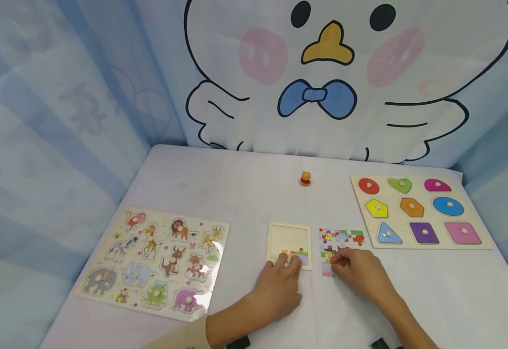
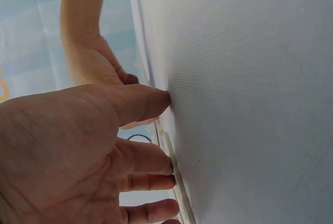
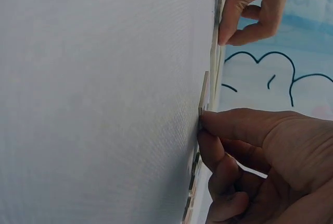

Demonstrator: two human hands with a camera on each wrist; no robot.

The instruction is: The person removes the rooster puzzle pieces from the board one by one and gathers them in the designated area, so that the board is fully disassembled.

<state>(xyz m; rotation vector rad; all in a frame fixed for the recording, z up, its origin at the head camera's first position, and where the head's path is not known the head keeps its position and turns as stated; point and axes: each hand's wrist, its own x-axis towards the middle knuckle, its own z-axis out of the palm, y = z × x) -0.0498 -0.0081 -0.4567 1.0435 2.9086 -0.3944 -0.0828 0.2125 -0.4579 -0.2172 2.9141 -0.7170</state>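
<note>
In the head view, a small square wooden puzzle tray (image 1: 289, 236) lies in front of me, with a few colourful jigsaw pieces (image 1: 299, 254) along its near edge. My left hand (image 1: 278, 288) rests its fingertips on the tray's near side, fingers extended and slightly bent. To the right, several loose picture pieces (image 1: 341, 236) lie close together on the cloth. My right hand (image 1: 360, 271) is over their near right part, thumb and index finger pinching a jigsaw piece at its edge. In the right wrist view, the thin edge of that piece (image 3: 200, 112) shows at the fingertips.
An animal knob puzzle board (image 1: 149, 261) lies on the left. At the right is a board of coloured shapes (image 1: 420, 213). A small yellow and red figurine (image 1: 305, 178) stands toward the back of the white-covered table (image 1: 236, 184). Curtains hang around it.
</note>
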